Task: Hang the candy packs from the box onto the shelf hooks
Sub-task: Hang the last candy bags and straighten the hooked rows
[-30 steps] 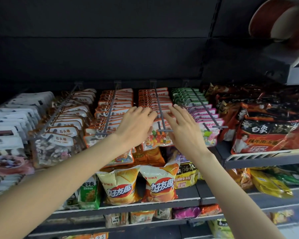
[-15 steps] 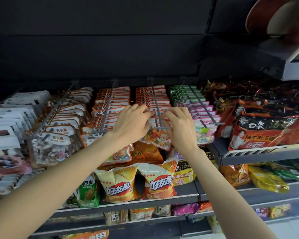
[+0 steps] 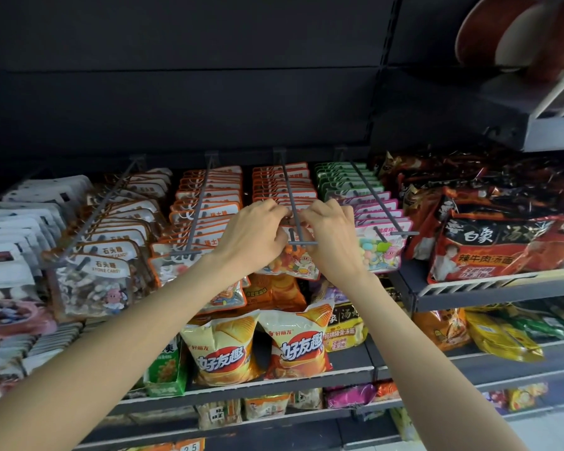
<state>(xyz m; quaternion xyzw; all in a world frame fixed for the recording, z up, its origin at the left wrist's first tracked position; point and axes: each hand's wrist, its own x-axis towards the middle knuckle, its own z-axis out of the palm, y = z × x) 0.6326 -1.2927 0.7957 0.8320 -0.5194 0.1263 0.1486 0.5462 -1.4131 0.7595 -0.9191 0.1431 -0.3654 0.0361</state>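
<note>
Left hand (image 3: pixel 253 234) and right hand (image 3: pixel 331 237) both pinch the top of a candy pack (image 3: pixel 288 260) at the front of the middle shelf hook (image 3: pixel 292 203).

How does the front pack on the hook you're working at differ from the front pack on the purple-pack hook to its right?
The orange-edged candy pack is gripped at its top by the left hand and right hand; the purple-edged candy pack hangs untouched. The first holds orange and yellow sweets, the second pastel ones. Both have clear windows and cartoon figures.
</note>
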